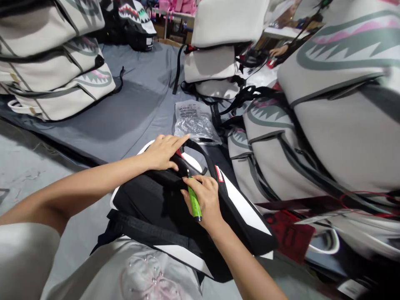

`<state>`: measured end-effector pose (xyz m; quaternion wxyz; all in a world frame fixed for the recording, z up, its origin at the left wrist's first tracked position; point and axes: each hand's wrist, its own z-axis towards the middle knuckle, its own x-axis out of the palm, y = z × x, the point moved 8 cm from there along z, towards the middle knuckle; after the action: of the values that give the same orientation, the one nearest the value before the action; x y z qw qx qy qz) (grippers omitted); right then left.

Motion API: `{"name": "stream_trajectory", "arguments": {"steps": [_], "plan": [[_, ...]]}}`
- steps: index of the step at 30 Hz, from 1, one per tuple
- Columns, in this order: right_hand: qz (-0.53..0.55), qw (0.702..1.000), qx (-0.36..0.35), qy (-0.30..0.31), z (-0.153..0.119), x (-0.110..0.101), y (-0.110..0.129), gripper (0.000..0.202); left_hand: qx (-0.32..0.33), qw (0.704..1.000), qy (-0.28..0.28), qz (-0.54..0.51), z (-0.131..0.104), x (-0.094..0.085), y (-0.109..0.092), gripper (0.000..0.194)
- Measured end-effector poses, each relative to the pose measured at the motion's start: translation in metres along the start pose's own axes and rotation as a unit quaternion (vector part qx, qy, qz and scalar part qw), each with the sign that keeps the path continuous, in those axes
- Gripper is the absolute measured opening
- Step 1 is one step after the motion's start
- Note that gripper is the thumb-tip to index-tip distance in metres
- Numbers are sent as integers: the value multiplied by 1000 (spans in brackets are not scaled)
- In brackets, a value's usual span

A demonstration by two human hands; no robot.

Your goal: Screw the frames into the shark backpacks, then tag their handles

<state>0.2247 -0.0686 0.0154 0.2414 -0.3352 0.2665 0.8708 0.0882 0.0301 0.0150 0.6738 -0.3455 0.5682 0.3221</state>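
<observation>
A black and white backpack [162, 200] lies across my lap, its top end pointing away from me toward the table. My left hand [162, 152] rests on its upper edge, fingers stretched out and the thumb apart, beside a red tab and the black carry strap. Closed around a bright green pen-like tool [194, 202] with a narrow metal tip and dark end, my right hand [204, 198] is over the bag's top part. The tool's tip points up toward the bag's top seam; whether it touches the fabric I cannot tell.
Stacks of light grey shark-mouth backpacks [68, 93] stand at left and on the right [271, 154]. A clear plastic bag [196, 121] lies on the grey-covered table [134, 91] ahead. More pale bags [212, 64] are piled behind it. Another person's hand [279, 51] shows at the back right.
</observation>
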Motion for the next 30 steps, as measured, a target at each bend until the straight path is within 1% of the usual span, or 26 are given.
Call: {"name": "stream_trajectory", "arguments": {"steps": [3,4,6,9,11,14,16,18,20,22,25,28,30], "plan": [[-6,1000,8,-15,2,1,-5,27,-14,998,-2,54,-3,4,-5,135],[-4,1000,7,-15,3,2,-6,29,-22,997,2,73,-3,5,-7,139],[3,1000,4,-6,3,5,-6,31,-34,995,16,97,-2,10,-9,140],[19,1000,-5,10,2,8,-7,34,-39,994,34,100,0,14,-10,132],[23,1000,-6,20,3,9,-9,37,-31,994,31,99,0,13,-12,122],[21,1000,11,7,7,5,-14,41,-17,995,19,98,-1,10,-14,108],[20,1000,19,2,12,1,-16,37,-16,995,15,93,-2,10,-14,103],[26,999,28,26,19,0,-19,25,-16,996,13,83,-1,11,-13,99],[43,995,42,80,28,2,-22,19,-19,997,13,69,1,12,-10,95],[72,987,58,133,38,7,-26,19,-23,998,14,55,3,14,-7,93],[103,973,78,191,51,19,-30,22,-30,998,11,51,5,15,-7,92],[90,967,90,221,53,26,-35,21,-46,997,9,66,9,13,-16,83],[90,967,95,218,49,19,-36,18,-44,996,4,75,14,8,-29,75]]}}
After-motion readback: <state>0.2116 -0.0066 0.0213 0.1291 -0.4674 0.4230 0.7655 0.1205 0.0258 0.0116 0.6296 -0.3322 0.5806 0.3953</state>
